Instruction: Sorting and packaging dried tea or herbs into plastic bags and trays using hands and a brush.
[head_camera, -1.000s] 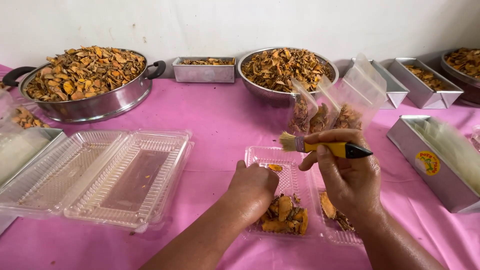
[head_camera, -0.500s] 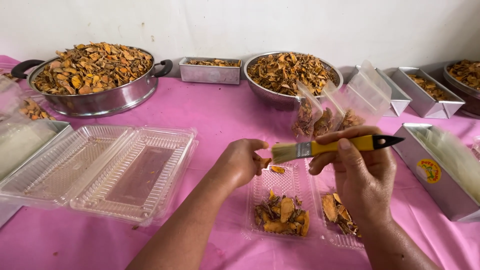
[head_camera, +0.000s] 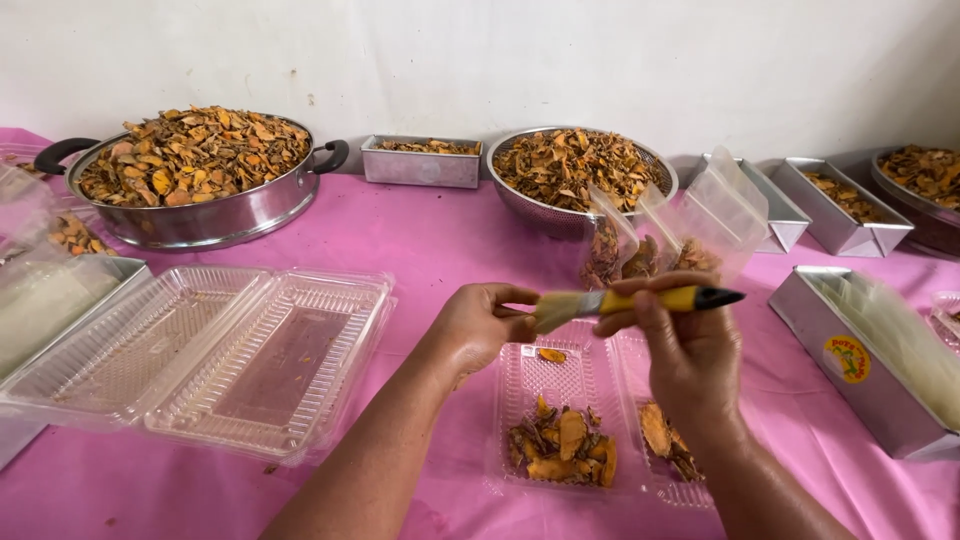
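Yellow-handled brush (head_camera: 640, 300) being fingered above an open tray (head_camera: 560, 430).
Right hand (head_camera: 690, 350) is gripping the handle; left hand (head_camera: 485, 325) is pinching the bristles.

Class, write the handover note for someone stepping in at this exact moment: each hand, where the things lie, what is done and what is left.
Right hand: holds a yellow-handled brush level above the tray, bristles pointing toward the left hand.
Left hand: fingertips at the brush's bristles, holding nothing else that can be seen.
Under the hands: a small clear tray on the pink tablecloth, holding a few orange dried slices at its near end.
Left of it: an open, empty clear clamshell box.
Done: some slices are in the tray.
Left: most of the tray is bare; the big pan and the bowl behind are heaped with slices.
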